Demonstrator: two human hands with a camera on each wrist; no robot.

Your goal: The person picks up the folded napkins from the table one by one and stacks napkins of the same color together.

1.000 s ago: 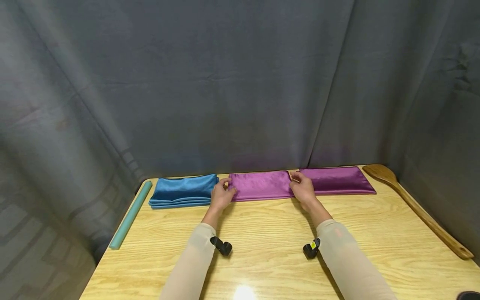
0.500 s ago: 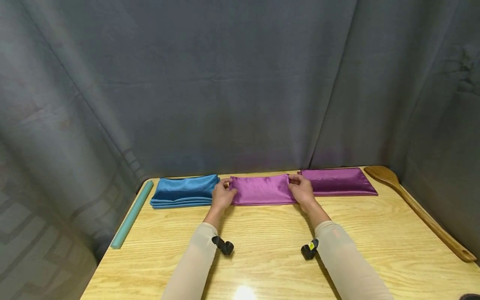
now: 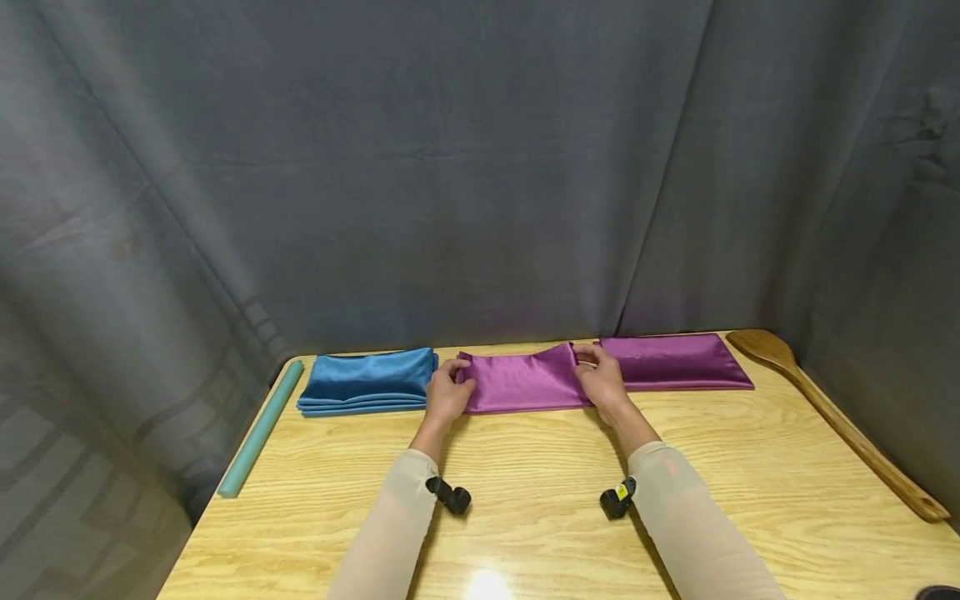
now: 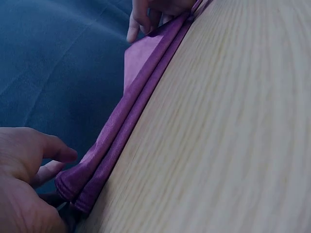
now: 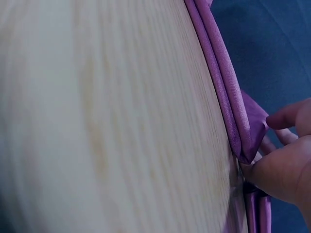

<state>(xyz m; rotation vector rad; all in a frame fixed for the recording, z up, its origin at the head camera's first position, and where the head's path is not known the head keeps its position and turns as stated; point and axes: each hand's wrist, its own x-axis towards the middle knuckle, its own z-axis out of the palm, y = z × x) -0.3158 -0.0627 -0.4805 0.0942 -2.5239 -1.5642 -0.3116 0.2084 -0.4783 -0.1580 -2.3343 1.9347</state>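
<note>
A folded pink-purple satin cloth (image 3: 525,386) lies in the middle of the row at the table's far side. At its left end my left hand (image 3: 447,395) grips the edge, thumb toward the near side and fingers toward the far corner. My right hand (image 3: 602,383) pinches the right end, where the far corner stands raised. In the right wrist view, the right hand (image 5: 289,155) has its index fingertip against this lifted corner. Stacked folds of the cloth (image 4: 116,124) show along the near edge in the left wrist view, with the left hand (image 4: 29,179) at the lower end.
To the left lie a folded blue satin cloth (image 3: 367,383) and a green rod (image 3: 261,429). A darker purple folded cloth (image 3: 678,362) is on the right, beside a long wooden spoon (image 3: 832,421). Grey curtains (image 3: 450,167) hang behind the wooden table (image 3: 525,500).
The middle cloth's near edge has come slightly toward me. Its far right corner has risen in the right hand, and the top layer now sags between both hands.
</note>
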